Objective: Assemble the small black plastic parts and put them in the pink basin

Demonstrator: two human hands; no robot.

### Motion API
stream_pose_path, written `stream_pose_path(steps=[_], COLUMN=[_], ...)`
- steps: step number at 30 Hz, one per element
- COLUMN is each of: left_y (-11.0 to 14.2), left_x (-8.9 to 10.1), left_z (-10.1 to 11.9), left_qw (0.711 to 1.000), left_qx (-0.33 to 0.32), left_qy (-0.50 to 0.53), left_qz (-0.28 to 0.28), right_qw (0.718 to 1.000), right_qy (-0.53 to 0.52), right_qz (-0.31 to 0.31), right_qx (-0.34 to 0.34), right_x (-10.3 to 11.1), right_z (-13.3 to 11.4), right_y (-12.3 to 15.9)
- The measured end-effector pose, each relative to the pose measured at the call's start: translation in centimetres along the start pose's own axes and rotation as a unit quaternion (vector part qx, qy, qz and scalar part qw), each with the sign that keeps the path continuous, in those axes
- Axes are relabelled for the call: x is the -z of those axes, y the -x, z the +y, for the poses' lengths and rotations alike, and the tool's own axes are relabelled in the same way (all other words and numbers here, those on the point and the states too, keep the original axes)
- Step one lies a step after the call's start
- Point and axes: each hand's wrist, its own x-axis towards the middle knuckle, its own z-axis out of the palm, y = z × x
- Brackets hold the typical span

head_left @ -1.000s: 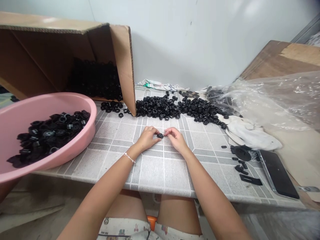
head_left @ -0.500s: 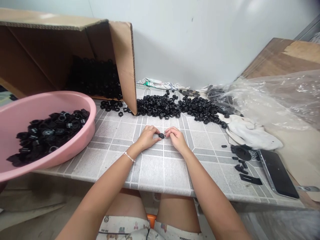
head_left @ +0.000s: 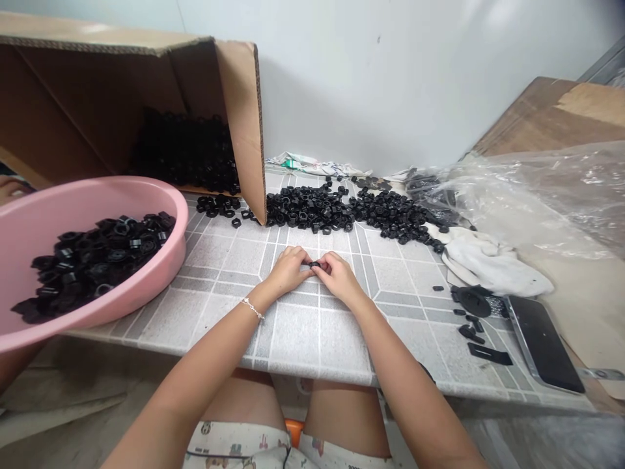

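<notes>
Between my two hands, just above the middle of the table, is a small round black plastic part [head_left: 315, 264]. My left hand [head_left: 290, 270] pinches it from the left, thumb and fingers closed. From the other side my right hand [head_left: 336, 275] has its thumb and fingers closed on the same part, covering much of it. Beyond my hands lie two heaps of small black ring-shaped parts, a left heap [head_left: 310, 207] and a right heap [head_left: 393, 213], spread along the back of the table.
A pink basin [head_left: 181, 228] with black parts stands at the left, before an open cardboard box [head_left: 243, 124] holding more. At the right are a white cloth [head_left: 493, 264], a phone [head_left: 544, 342] and plastic sheeting [head_left: 547, 189]. Part of another person's hand [head_left: 12, 187] shows far left.
My right hand has moved left and closed onto the black part, which my left hand held before. Another person's hand has appeared at the far left edge.
</notes>
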Motion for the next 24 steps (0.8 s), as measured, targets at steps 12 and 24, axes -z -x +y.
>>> stream_pose_path(steps=[12, 24], left_y=[-0.1, 0.3], left_x=[0.2, 0.0], left_z=[-0.1, 0.1], left_qw=[0.999, 1.0], left_qx=[-0.03, -0.017], left_qy=[0.01, -0.014], left_qz=[-0.02, 0.008], right_qw=[0.995, 0.998], right_qy=[-0.074, 0.029], right_qz=[0.049, -0.006], right_qx=[-0.054, 0.05], right_x=[0.7, 0.7], right_z=[0.7, 0.9], right_y=[-0.1, -0.5])
